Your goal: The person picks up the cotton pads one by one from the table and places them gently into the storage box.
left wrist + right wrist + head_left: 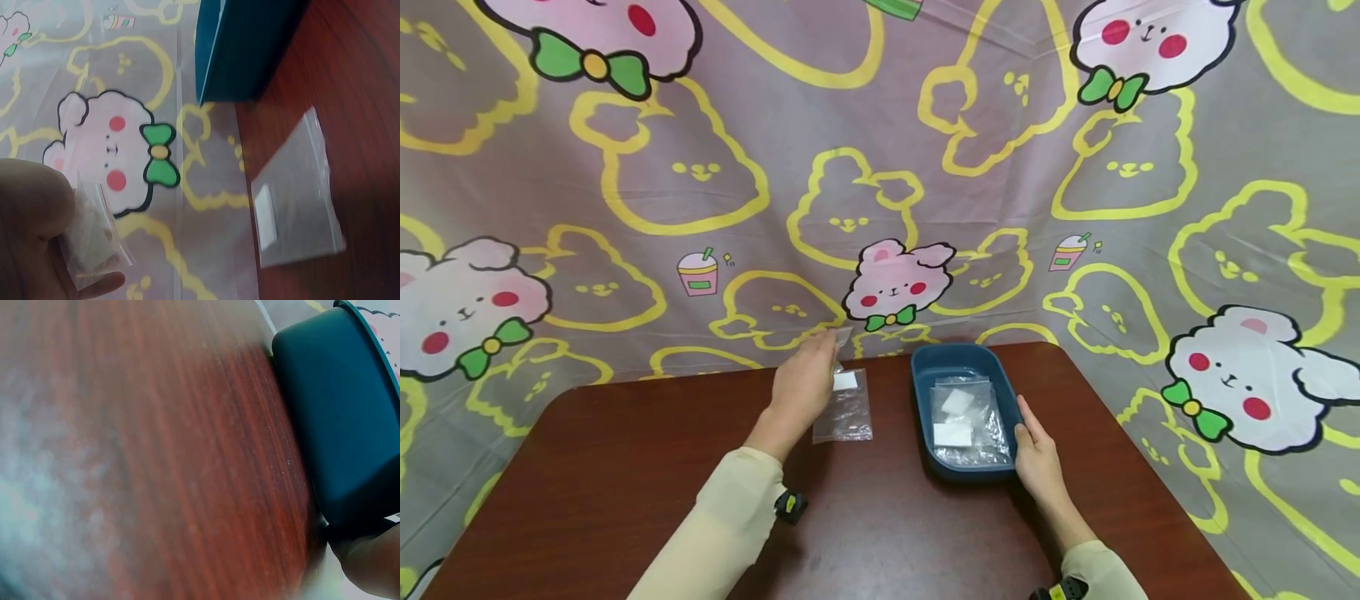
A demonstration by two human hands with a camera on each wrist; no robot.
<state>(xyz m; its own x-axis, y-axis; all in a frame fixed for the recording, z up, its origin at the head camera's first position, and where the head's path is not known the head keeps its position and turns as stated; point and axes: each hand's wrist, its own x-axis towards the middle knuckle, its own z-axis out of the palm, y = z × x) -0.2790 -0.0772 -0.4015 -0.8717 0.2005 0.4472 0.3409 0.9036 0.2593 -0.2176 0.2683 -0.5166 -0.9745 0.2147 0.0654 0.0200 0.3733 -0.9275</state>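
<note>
My left hand [805,379] is raised over the table's far side, holding a small clear zip bag [94,234] with something whitish inside between fingers and thumb. Below and beside it, another clear zip bag [848,417] with a white label lies flat on the table; the left wrist view shows this flat bag [297,200] too. To the right stands a dark blue rectangular bin [973,357], and several clear bags [966,421] with white pieces lie in it. My right hand [1041,462] touches the bin's right side with fairly straight fingers, seen partly in the right wrist view.
The brown wooden table [865,525] reaches back to a hanging cloth [760,183] printed with cartoon animals. The cloth also closes off both sides. The bin stands close to the table's back edge.
</note>
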